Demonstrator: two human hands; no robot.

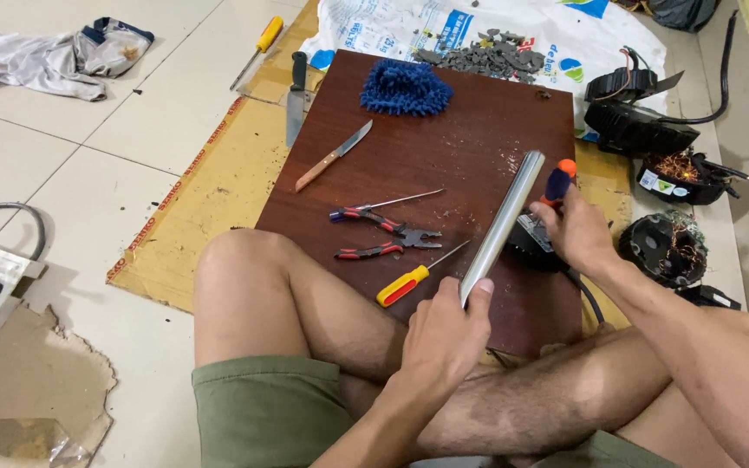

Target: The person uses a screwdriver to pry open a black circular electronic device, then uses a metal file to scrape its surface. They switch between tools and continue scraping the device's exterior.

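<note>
Left grip: your left hand [444, 334] is clenched around the near end of the long silver metal bar [503, 225], thumb up along its edge.
Bar position: it rises out of that fist and slants away to the upper right, its far end just beside your right hand [576, 232].
Right grip: your right hand is wrapped around the orange-and-blue handled screwdriver [558, 179], handle poking up above the fist, tip hidden behind the bar.
Under the right hand: a small black housing [526, 243] sits on the board, touching or just beneath your fingers; I cannot tell which.
Surface: everything lies on a dark reddish-brown wooden board [470, 139] on the floor, with your crossed legs at its near edge.
On the board: red-and-black handled pliers [387, 236], a yellow-and-red handled screwdriver [407, 284] by your knee, a wooden-handled knife [333, 156] and a fuzzy blue mitt [405, 87] at the far side.
Room: pale floor tiles [132, 130], yellow cardboard [210, 199] under the board, a white printed sack [513, 26] with grey scraps on it, and black motor parts [665, 247] with copper windings on your right.
Bar look: smooth, brushed, bright along one face, straight and uniform from end to end.
</note>
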